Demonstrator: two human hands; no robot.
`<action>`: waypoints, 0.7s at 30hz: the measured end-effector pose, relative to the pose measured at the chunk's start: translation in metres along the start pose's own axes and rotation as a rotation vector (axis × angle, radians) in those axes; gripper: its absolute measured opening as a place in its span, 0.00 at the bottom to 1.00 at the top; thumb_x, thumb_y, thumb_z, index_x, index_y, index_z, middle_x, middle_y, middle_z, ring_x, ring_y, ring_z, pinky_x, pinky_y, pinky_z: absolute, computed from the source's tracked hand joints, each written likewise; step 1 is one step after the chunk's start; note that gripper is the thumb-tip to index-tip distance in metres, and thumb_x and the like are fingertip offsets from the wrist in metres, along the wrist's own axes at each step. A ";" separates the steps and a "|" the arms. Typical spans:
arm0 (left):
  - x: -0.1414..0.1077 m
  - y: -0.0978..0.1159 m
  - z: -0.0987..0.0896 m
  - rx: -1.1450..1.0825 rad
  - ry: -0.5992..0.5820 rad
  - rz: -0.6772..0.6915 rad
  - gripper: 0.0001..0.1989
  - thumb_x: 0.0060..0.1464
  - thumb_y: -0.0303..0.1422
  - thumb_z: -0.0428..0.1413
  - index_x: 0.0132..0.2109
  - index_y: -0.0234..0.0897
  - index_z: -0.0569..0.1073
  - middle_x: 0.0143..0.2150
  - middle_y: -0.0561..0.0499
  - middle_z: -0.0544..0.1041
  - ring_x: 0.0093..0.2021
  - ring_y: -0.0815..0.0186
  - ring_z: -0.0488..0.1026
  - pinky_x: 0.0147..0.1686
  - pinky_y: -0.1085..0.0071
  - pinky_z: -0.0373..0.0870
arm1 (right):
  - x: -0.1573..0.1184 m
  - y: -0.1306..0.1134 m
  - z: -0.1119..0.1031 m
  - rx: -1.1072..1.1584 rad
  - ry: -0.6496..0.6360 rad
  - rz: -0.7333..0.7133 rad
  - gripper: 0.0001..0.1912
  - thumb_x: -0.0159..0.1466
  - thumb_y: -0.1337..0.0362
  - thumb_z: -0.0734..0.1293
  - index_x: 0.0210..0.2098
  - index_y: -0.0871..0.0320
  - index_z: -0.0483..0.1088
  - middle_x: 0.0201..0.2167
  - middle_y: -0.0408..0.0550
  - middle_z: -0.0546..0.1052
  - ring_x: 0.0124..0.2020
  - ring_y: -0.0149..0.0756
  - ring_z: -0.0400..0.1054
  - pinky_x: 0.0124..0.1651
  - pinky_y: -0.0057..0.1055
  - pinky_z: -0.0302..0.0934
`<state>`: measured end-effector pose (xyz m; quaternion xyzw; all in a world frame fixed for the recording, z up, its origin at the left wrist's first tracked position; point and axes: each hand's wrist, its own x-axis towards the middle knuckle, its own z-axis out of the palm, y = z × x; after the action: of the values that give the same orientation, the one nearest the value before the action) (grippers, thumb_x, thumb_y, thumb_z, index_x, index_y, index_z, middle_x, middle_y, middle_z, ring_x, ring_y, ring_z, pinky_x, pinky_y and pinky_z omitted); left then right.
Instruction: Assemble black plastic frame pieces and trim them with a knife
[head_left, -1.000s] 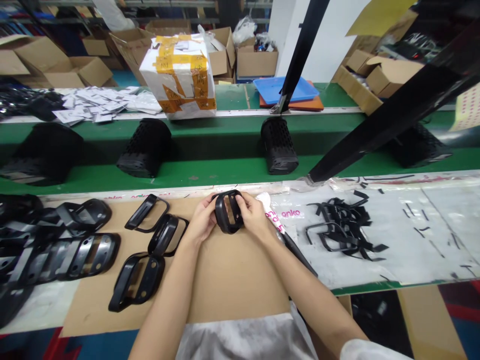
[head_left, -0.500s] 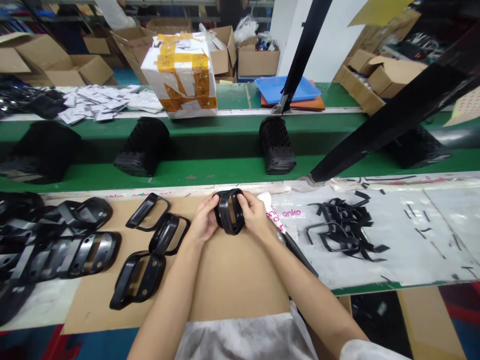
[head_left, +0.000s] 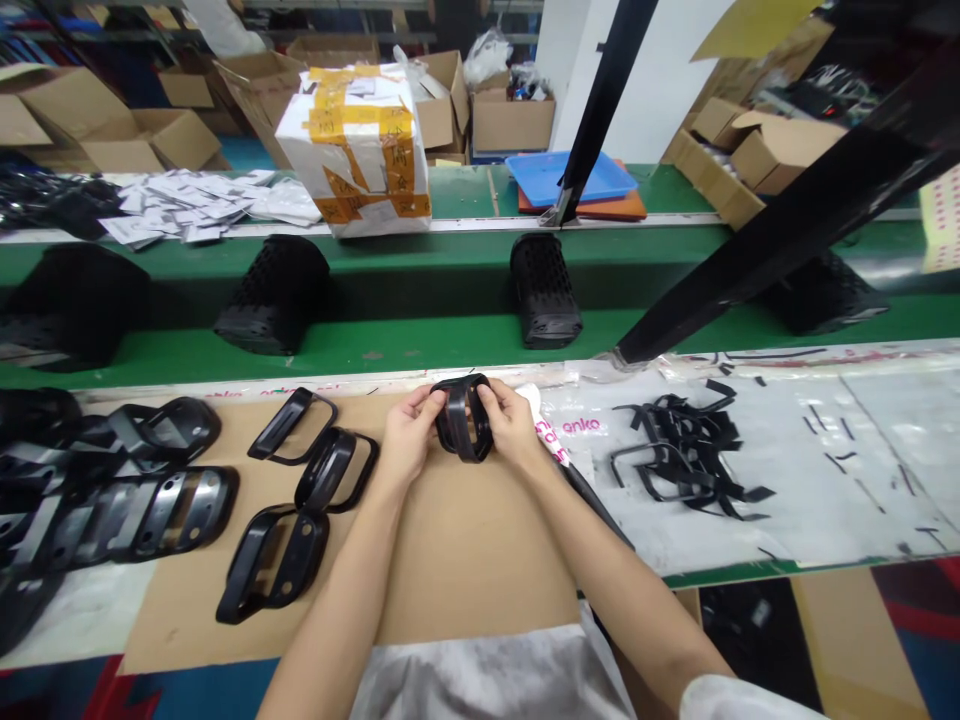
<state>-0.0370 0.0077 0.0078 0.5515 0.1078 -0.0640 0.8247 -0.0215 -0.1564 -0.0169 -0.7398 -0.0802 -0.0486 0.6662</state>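
Over the far part of the brown cardboard sheet [head_left: 480, 540], the left hand [head_left: 409, 430] and the right hand [head_left: 514, 425] are both gripping one black frame [head_left: 460, 420], a thumb pressing on either side of it. On the sheet's left half, three loose frames [head_left: 322, 470] are lying close together, and at its left edge a heap of more frames [head_left: 142, 510] is spreading. Just right of the sheet, a dark-handled tool [head_left: 592, 500] is lying partly behind the right forearm, so its kind is staying unclear. Farther right of the sheet, a tangle of black strips [head_left: 686, 450] is resting on white covering [head_left: 795, 510]. Beyond the sheet's far edge, black perforated baskets [head_left: 547, 290] are lying along a green bench [head_left: 420, 350]. Beyond the sheet and to its right, a slanting black post [head_left: 720, 250] is blocking part of another dark item, seemingly one more basket. Well beyond the sheet, a taped white box [head_left: 352, 150] is sitting beside scattered white papers [head_left: 191, 205], and a blue tray [head_left: 540, 180] is resting to the box's right.
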 end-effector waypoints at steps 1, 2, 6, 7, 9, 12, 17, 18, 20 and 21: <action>-0.001 -0.001 0.000 0.022 0.012 0.011 0.29 0.46 0.51 0.71 0.48 0.34 0.78 0.38 0.45 0.85 0.33 0.59 0.83 0.31 0.69 0.79 | 0.000 0.000 0.000 -0.010 0.004 0.003 0.18 0.74 0.52 0.61 0.47 0.56 0.77 0.37 0.46 0.81 0.39 0.41 0.75 0.43 0.32 0.67; -0.002 -0.002 0.000 0.042 0.022 0.023 0.29 0.46 0.50 0.70 0.48 0.33 0.79 0.40 0.44 0.85 0.34 0.59 0.83 0.31 0.69 0.79 | -0.001 0.000 0.001 -0.022 0.008 0.006 0.18 0.74 0.51 0.61 0.46 0.56 0.77 0.36 0.46 0.81 0.38 0.41 0.74 0.42 0.32 0.66; -0.006 0.002 0.003 0.106 0.059 0.092 0.27 0.48 0.47 0.71 0.48 0.32 0.81 0.44 0.42 0.85 0.40 0.58 0.83 0.39 0.69 0.79 | -0.001 0.001 0.000 -0.062 0.008 0.012 0.19 0.74 0.50 0.61 0.44 0.56 0.76 0.33 0.45 0.79 0.35 0.40 0.72 0.40 0.32 0.65; -0.006 0.004 0.003 0.110 0.061 0.095 0.27 0.47 0.47 0.71 0.47 0.32 0.81 0.43 0.42 0.85 0.40 0.59 0.82 0.40 0.69 0.78 | -0.001 0.001 0.000 -0.068 0.007 0.013 0.19 0.74 0.50 0.60 0.43 0.56 0.76 0.33 0.45 0.78 0.34 0.40 0.72 0.39 0.32 0.64; -0.006 0.007 0.003 0.091 0.037 0.061 0.27 0.46 0.47 0.72 0.47 0.32 0.81 0.41 0.43 0.85 0.36 0.61 0.82 0.37 0.69 0.78 | -0.001 0.002 0.000 -0.077 0.005 0.014 0.20 0.74 0.49 0.60 0.42 0.56 0.76 0.32 0.45 0.78 0.34 0.39 0.71 0.38 0.31 0.63; -0.006 0.010 0.003 0.060 0.001 0.016 0.29 0.44 0.47 0.72 0.47 0.32 0.81 0.39 0.44 0.85 0.33 0.62 0.81 0.34 0.69 0.77 | -0.002 0.002 0.000 -0.092 0.015 0.017 0.19 0.74 0.49 0.60 0.42 0.56 0.76 0.32 0.45 0.78 0.33 0.39 0.70 0.38 0.31 0.63; -0.008 0.009 0.006 0.096 0.077 0.062 0.28 0.44 0.44 0.73 0.49 0.31 0.81 0.44 0.41 0.85 0.42 0.57 0.82 0.40 0.67 0.78 | -0.006 0.001 0.002 -0.103 0.050 0.033 0.19 0.74 0.50 0.60 0.43 0.55 0.75 0.32 0.45 0.77 0.32 0.39 0.70 0.39 0.32 0.65; -0.008 0.009 0.007 0.086 0.075 0.055 0.29 0.43 0.44 0.73 0.49 0.31 0.81 0.44 0.42 0.85 0.40 0.58 0.82 0.39 0.67 0.79 | -0.006 0.001 0.002 -0.098 0.050 0.034 0.19 0.74 0.49 0.60 0.42 0.55 0.75 0.31 0.45 0.76 0.32 0.39 0.70 0.39 0.32 0.65; -0.007 0.009 0.006 0.041 0.032 0.025 0.28 0.43 0.47 0.73 0.47 0.32 0.81 0.40 0.43 0.85 0.34 0.60 0.82 0.34 0.68 0.78 | -0.006 0.000 0.004 -0.080 0.040 0.035 0.20 0.73 0.48 0.60 0.41 0.55 0.75 0.30 0.44 0.76 0.32 0.39 0.70 0.38 0.32 0.64; -0.007 0.009 0.005 0.012 -0.003 0.007 0.28 0.44 0.48 0.72 0.45 0.32 0.81 0.38 0.43 0.85 0.31 0.62 0.81 0.31 0.69 0.78 | -0.006 0.000 0.004 -0.066 0.035 0.036 0.20 0.73 0.47 0.60 0.40 0.56 0.75 0.30 0.44 0.76 0.32 0.39 0.70 0.38 0.32 0.65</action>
<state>-0.0410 0.0061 0.0194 0.5568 0.1041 -0.0628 0.8217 -0.0273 -0.1525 -0.0186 -0.7618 -0.0538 -0.0521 0.6435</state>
